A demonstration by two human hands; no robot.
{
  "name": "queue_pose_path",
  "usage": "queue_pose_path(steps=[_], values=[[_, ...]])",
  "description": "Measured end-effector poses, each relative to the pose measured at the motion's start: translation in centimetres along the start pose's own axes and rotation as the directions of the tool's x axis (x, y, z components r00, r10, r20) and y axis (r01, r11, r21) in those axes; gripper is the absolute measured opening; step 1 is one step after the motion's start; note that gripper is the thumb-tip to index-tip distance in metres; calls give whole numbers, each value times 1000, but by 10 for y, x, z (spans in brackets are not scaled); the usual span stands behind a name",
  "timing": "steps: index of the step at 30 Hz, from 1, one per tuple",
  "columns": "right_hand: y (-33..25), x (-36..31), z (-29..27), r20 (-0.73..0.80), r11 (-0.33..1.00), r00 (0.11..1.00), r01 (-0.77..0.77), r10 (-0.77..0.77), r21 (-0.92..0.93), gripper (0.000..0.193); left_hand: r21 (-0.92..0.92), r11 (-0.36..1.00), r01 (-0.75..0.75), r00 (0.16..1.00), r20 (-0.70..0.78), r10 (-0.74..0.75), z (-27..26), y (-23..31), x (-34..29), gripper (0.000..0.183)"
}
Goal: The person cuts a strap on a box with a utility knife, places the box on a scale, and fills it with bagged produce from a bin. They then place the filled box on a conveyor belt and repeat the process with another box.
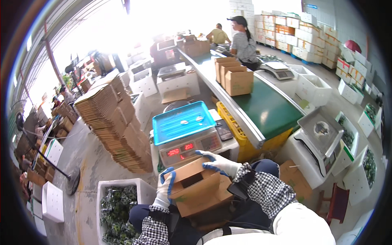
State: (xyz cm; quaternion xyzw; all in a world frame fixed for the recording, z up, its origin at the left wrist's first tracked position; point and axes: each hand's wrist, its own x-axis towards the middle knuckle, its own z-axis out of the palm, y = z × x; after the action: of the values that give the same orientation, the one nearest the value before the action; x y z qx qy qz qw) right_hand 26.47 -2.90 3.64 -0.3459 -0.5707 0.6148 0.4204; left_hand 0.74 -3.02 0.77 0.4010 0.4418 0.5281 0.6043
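Gloved fingers of the left hand (164, 191) curl closed over the near-left edge of a cardboard box (202, 195), while those of the right hand (223, 164) lie part-spread along its far rim; we cannot tell whether they pinch the board. To handle the flaps well, we would keep the left grip steady, spread the right-hand pressure along the crease and avoid crushing the corners.

The box, plain brown and thin-walled, tilts above the lap between the knees, flaps loose around a dark opening; we cannot make out its inside. Just beyond stands a scale (166, 156) with a blue tray (179, 127). At left, we see leafy greens (118, 210) in a white foam box (147, 191); farther out, upright cartons (241, 83) line a green conveyor belt (271, 114).
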Motion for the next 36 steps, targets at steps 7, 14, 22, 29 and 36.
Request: queue_pose_path(steps=[7, 14, 22, 29, 36], values=[[-50, -19, 49, -76, 496, 971, 47, -225, -867, 65, -4, 998, 69, 997, 25, -68, 4, 14, -10, 38], [8, 19, 31, -264, 775, 930, 36, -257, -630, 66, -222, 964, 143, 983, 149, -112, 7, 28, -29, 52], [-8, 2, 23, -198, 803, 970, -2, -144, -595, 64, 19, 1000, -21, 990, -136, 24, 13, 1, -6, 43], [-62, 13, 55, 329, 87, 915, 356, -232, -930, 78, 178, 970, -166, 973, -130, 190, 13, 1, -13, 62], [-65, 26, 69, 467, 80, 880, 461, 90, -884, 88, -695, 701, -158, 976, -217, 5, -27, 33, -39, 48]])
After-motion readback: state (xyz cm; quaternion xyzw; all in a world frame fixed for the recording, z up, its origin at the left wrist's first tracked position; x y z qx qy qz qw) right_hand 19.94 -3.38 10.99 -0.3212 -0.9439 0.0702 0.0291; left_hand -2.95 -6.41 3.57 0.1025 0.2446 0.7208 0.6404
